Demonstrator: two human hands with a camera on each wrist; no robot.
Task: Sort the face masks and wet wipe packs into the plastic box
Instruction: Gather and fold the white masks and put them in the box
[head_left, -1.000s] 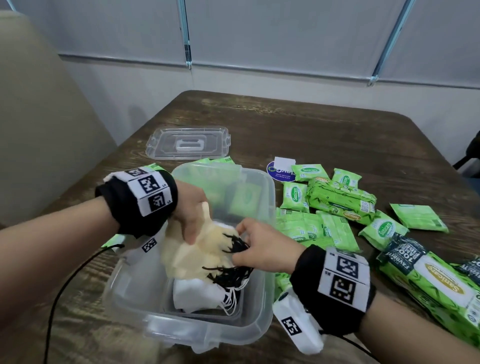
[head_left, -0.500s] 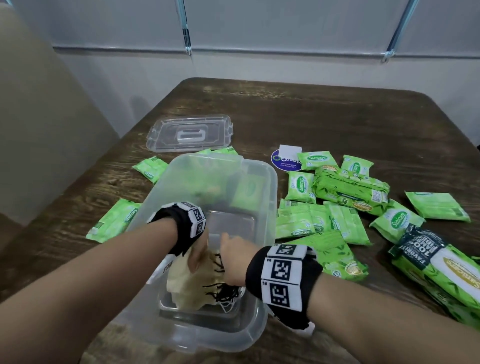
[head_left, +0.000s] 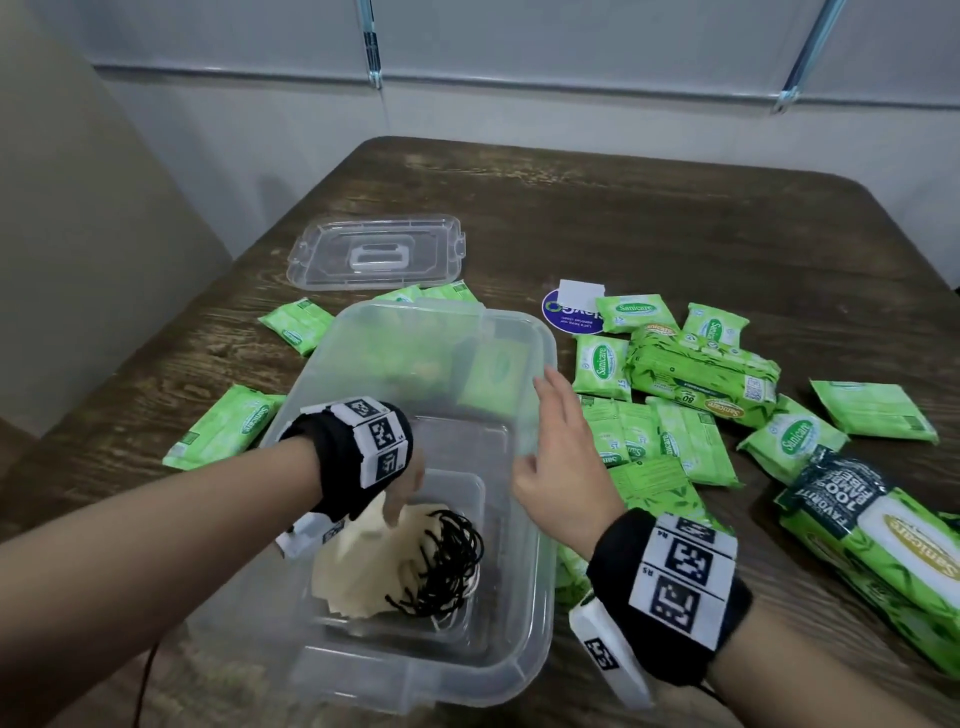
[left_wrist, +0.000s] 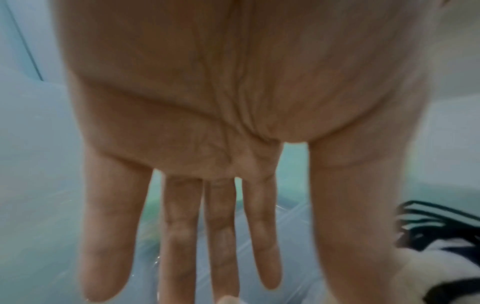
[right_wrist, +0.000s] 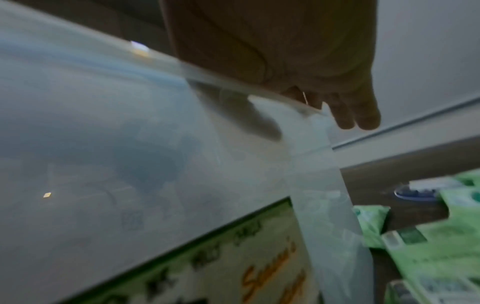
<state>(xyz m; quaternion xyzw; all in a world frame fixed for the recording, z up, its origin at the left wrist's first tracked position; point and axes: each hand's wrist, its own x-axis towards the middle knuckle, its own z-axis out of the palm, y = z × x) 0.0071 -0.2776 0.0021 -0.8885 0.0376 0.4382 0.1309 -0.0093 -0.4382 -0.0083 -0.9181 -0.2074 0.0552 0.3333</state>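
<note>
Wooden table (head_left: 675, 218): cream face masks (head_left: 358, 561), tangled black loops.

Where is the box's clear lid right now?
In the head view, the clear lid lies flat on the table, beyond the plastic box on its far left, apart from both hands.

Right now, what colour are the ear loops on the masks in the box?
Black ear loops, on cream masks; clearest in the head view.

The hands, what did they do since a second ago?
Both let go of the cream face masks with black ear loops, which now lie in the clear plastic box. The right hand lifted out toward the box's right rim; the left hand opened above the masks. Box, clear lid and green wet wipe packs stayed.
</note>
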